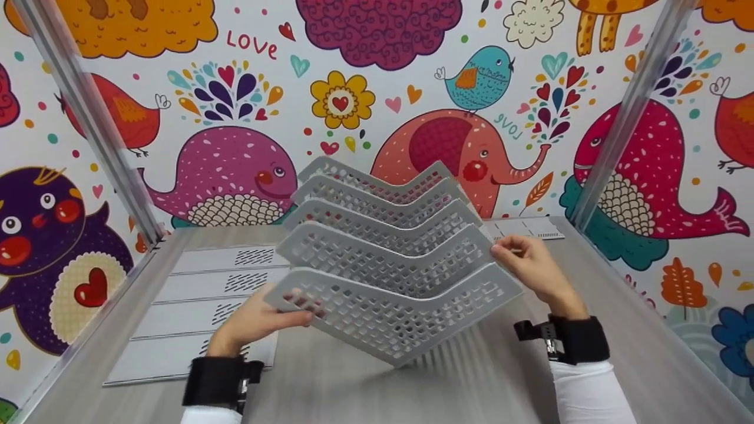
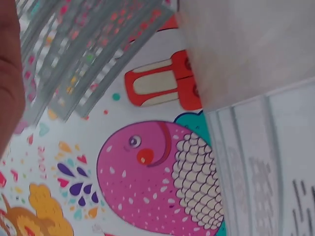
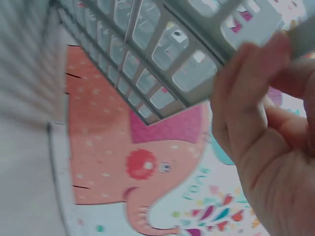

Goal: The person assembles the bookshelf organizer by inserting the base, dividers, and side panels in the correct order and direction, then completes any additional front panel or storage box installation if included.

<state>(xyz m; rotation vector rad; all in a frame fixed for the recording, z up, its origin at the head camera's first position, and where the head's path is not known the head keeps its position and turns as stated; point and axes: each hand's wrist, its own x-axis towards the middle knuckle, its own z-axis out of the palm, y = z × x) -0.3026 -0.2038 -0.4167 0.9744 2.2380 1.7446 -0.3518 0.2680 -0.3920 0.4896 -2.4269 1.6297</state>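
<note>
A grey plastic file rack [image 1: 412, 305] with several V-shaped, perforated dividers is held tilted above the table in the head view. My left hand [image 1: 256, 318] grips its left end, the thumb lying across the front panel and the other fingers behind it, partly seen through the holes. At the right side, my right hand [image 1: 539, 271] pinches the rack's edge between thumb and fingers. The right wrist view shows the curled fingers of that hand [image 3: 261, 123] against the latticed side. In the left wrist view, the rack's slats [image 2: 118, 64] appear beside a sliver of the left hand [image 2: 10, 78].
A flat white board [image 1: 194, 318] with slanted slots lies on the table [image 1: 330, 388] at the left. Another white board [image 1: 530, 228] lies at the back right. Cartoon-printed walls and metal posts [image 1: 630, 112] enclose the table.
</note>
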